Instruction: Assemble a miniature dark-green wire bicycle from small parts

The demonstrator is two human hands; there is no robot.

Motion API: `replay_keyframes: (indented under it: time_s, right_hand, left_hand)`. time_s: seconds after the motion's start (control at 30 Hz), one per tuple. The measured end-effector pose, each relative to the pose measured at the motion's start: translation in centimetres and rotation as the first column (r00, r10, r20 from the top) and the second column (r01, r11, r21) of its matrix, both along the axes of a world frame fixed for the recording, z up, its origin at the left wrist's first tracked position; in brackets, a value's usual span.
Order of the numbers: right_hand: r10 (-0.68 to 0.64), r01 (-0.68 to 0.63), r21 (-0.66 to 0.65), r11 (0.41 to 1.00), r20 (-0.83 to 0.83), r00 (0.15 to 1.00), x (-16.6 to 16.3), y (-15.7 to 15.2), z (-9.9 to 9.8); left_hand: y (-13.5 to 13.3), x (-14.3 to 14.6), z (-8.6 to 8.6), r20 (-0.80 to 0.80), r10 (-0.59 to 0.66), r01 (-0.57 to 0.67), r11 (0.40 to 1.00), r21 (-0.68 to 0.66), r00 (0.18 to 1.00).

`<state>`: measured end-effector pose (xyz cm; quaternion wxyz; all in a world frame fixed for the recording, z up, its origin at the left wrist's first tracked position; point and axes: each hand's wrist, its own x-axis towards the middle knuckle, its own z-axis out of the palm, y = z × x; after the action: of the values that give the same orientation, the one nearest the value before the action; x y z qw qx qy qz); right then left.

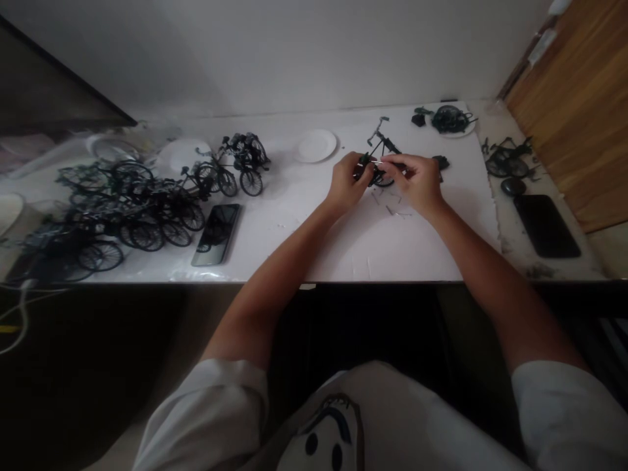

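Note:
Over the white board, my left hand (350, 182) is closed, thumb and fingers pinched round a small dark green part (364, 159). My right hand (416, 182) is pinched too, close beside it, on a thin silver rod (377, 162) that spans the gap between both hands' fingertips. Just behind the hands stands a black model bicycle (384, 140), its handlebar pointing up; my fingers hide much of its lower part. Whether the dark green part belongs to this bicycle I cannot tell. Several thin metal pieces (392, 210) lie on the board below the hands.
Many model bicycles (142, 209) crowd the left side. A phone (216, 234) lies beside them, another phone (547, 226) at far right. A white plate (316, 145) sits at the back; dark parts fill another plate (464, 133). More bicycle parts (507, 159) lie by the wooden panel (579, 104).

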<state>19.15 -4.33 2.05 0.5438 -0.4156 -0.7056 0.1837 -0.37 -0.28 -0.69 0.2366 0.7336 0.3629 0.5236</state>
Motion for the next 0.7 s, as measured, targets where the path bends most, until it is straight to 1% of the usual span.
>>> replay_keyframes:
  time_s: [0.23, 0.53, 0.7]
  right_hand:
    - [-0.017, 0.017, 0.005, 1.000, 0.007, 1.000, -0.07, -0.25, 0.31]
    - [-0.036, 0.036, -0.019, 0.999, 0.024, 0.999, -0.08, -0.45, 0.55]
    - [-0.043, 0.044, -0.019, 0.999, 0.014, 0.999, -0.08, -0.41, 0.49]
  left_hand:
    - [0.11, 0.04, 0.00, -0.032, 0.023, -0.022, 1.000, 0.012, 0.999]
    - [0.20, -0.14, 0.18, -0.113, 0.067, -0.055, 0.993, 0.101, 0.991]
    - [0.04, -0.14, 0.46, -0.142, 0.098, -0.080, 0.989, 0.126, 0.985]
